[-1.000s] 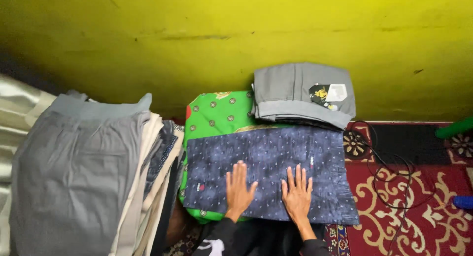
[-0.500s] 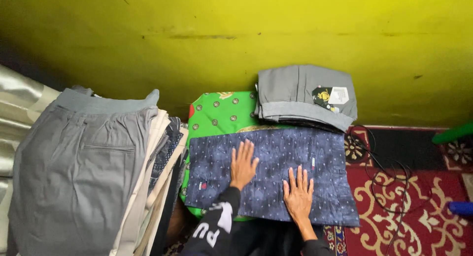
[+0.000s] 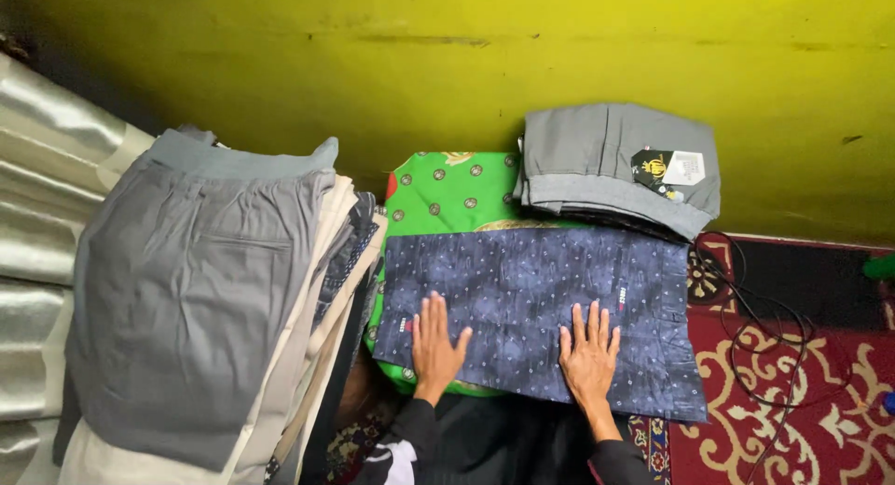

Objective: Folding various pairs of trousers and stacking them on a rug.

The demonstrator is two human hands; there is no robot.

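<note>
Nearest to the person, both hands lie flat on one dark blue patterned garment, which is folded into a wide rectangle. The left hand rests with open palm and fingers spread a little, near the lower left corner of the garment. The right hand rests in the same way, open and flat, at the lower middle part. Neither hand holds anything; they only press on the cloth. Two dark sleeves come up from the bottom edge of the view.

The blue garment lies on top of a green cloth with round gold marks, which shows behind it and at its left side. To the left stands one tall stack of folded clothes, with grey trousers on top and cream and dark pieces under them. To the right there is a red carpet with cream ornaments, and one black cable lies in loops on it.

Farther away, just behind the blue garment, lies one folded grey garment with a paper tag. Behind everything is a yellow-green wall.
</note>
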